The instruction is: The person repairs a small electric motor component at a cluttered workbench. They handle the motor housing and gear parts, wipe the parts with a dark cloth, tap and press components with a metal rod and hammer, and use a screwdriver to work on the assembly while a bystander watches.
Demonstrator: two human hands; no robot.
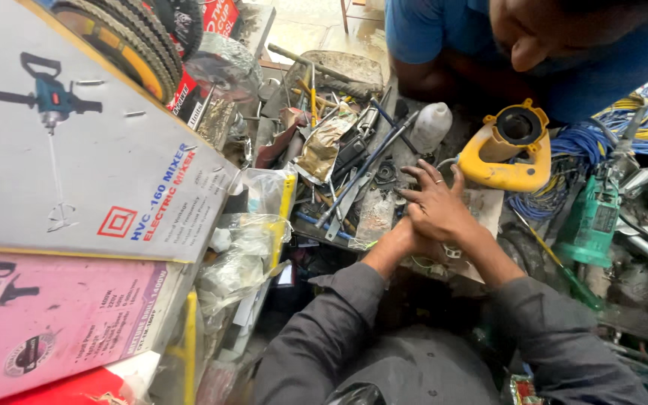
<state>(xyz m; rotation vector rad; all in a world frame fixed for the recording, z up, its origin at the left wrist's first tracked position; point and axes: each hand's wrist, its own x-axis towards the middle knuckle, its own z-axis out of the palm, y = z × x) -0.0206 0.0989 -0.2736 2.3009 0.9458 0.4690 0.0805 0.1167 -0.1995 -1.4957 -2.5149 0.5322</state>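
Observation:
My right hand (435,204) lies across my left hand (403,238) at the middle of a cluttered workbench, its fingers spread and pointing up-left. Most of my left hand is hidden under the right one, so what it holds does not show. Both forearms are in dark grey sleeves (339,330). The fingertips of my right hand touch a dirty grey slab (378,210) beside a heap of hand tools (339,154). A yellow power-tool housing (505,154) sits just right of my fingers, and a white plastic bottle (430,126) stands behind them.
Another person in a blue shirt (444,34) leans in from the far side. Printed cardboard boxes (76,157) and a pink box (54,315) crowd the left, with clear plastic bags (249,247) beside them. A green power tool (590,221) and blue wire coils (586,142) lie right.

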